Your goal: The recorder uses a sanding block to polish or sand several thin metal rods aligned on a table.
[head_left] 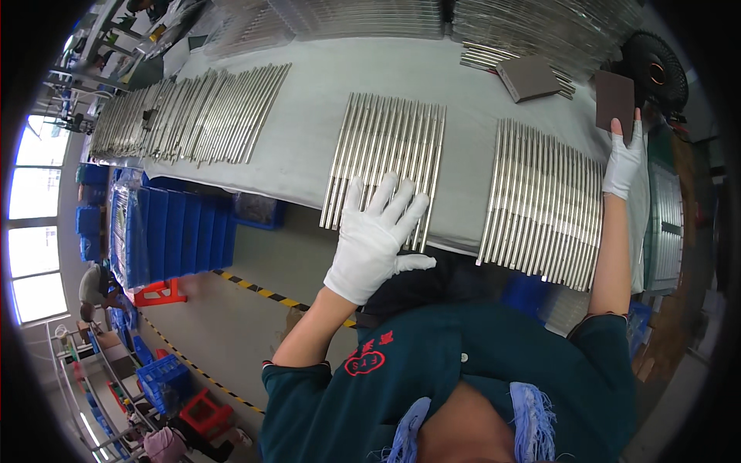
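The white-gloved left hand (376, 235) lies flat, fingers spread, on the near end of the middle batch of shiny metal rods (386, 166) on the grey tabletop (309, 116). Farther off, the right hand (624, 160) pinches a dark brown rectangular block (614, 99) beside another rod batch (544, 201). Judging by this, the work looks midway.

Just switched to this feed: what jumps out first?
Rows of shiny metal rods cover a grey table. The left hand, in a white glove, lies flat on the middle batch of rods. The right hand holds up a brown block at the far right.
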`<act>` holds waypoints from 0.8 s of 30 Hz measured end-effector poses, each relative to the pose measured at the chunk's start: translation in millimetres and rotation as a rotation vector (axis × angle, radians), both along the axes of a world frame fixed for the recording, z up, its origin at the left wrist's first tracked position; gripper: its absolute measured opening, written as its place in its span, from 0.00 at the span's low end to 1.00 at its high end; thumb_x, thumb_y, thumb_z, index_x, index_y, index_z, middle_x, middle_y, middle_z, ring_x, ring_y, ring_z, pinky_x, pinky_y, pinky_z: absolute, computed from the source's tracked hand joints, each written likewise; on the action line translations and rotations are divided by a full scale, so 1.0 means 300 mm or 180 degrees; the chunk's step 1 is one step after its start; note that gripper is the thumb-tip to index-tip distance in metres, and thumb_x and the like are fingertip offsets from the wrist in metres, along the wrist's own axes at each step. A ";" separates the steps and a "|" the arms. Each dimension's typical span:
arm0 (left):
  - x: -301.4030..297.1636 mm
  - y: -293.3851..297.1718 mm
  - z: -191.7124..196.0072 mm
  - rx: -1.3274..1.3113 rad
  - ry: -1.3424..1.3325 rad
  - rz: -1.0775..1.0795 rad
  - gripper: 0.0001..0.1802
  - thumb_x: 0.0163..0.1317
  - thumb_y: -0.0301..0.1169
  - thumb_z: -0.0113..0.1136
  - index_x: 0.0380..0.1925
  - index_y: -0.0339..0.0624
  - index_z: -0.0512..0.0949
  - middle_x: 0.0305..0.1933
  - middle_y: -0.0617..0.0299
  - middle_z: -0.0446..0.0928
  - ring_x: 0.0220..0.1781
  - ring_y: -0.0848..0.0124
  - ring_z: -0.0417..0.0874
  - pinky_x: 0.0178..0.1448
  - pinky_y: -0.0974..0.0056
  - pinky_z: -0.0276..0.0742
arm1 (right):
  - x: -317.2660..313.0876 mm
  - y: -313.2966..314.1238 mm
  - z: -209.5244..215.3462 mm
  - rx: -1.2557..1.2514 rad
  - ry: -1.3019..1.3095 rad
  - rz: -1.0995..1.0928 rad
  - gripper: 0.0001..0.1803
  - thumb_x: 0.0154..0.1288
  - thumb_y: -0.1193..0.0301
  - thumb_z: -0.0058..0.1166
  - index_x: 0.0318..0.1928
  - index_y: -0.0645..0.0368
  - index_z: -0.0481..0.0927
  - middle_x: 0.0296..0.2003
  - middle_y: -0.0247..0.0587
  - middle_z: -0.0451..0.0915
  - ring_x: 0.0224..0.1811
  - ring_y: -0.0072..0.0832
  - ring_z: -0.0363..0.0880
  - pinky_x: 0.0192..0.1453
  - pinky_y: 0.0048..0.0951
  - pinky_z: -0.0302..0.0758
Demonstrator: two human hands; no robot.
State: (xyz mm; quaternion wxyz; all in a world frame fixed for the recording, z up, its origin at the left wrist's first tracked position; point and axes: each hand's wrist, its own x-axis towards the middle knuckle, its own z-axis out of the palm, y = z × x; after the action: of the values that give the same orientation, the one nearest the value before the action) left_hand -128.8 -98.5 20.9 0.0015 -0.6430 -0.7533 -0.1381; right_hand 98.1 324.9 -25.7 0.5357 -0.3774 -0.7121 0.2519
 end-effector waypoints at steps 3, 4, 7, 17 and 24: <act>0.012 0.012 0.003 -0.0027 -0.0011 -0.0081 0.53 0.38 0.62 0.72 0.63 0.41 0.74 0.66 0.51 0.74 0.72 0.50 0.69 0.71 0.30 0.58 | -0.003 -0.007 0.004 0.0133 -0.0089 -0.0035 0.36 0.71 0.59 0.64 0.74 0.53 0.67 0.67 0.44 0.75 0.66 0.29 0.73 0.71 0.26 0.66; 0.019 0.012 0.002 0.0002 -0.0033 -0.0087 0.53 0.38 0.62 0.73 0.63 0.41 0.74 0.65 0.51 0.74 0.72 0.50 0.69 0.71 0.30 0.57 | 0.000 -0.007 0.004 0.0131 -0.0126 -0.0056 0.36 0.71 0.59 0.64 0.74 0.53 0.68 0.67 0.44 0.75 0.66 0.29 0.74 0.71 0.26 0.66; 0.044 0.018 0.005 -0.0015 -0.0118 -0.0072 0.53 0.37 0.60 0.74 0.63 0.41 0.73 0.65 0.51 0.74 0.72 0.52 0.69 0.72 0.30 0.56 | 0.006 -0.005 0.004 0.0046 -0.0118 -0.0039 0.36 0.71 0.58 0.64 0.74 0.52 0.68 0.67 0.44 0.75 0.66 0.29 0.74 0.71 0.26 0.66; 0.128 0.090 0.002 -0.0076 -0.0569 -0.0720 0.49 0.44 0.58 0.74 0.65 0.46 0.73 0.67 0.49 0.71 0.73 0.51 0.68 0.77 0.33 0.54 | -0.005 -0.012 0.011 0.0071 -0.0146 0.0027 0.36 0.71 0.58 0.63 0.74 0.55 0.67 0.67 0.44 0.75 0.67 0.28 0.72 0.71 0.25 0.66; 0.095 0.050 0.021 -0.0350 -0.0215 0.0113 0.54 0.39 0.61 0.75 0.65 0.42 0.72 0.68 0.44 0.69 0.75 0.44 0.64 0.74 0.27 0.49 | -0.001 -0.015 0.012 0.0018 -0.0096 0.0077 0.36 0.71 0.57 0.63 0.74 0.55 0.67 0.66 0.44 0.75 0.66 0.28 0.74 0.70 0.26 0.67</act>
State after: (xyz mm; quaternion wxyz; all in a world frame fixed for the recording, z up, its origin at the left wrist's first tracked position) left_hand -100.2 -83.6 27.1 -0.0567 -0.6237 -0.7706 -0.1181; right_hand 97.8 320.4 -22.0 0.5229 -0.3710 -0.7253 0.2507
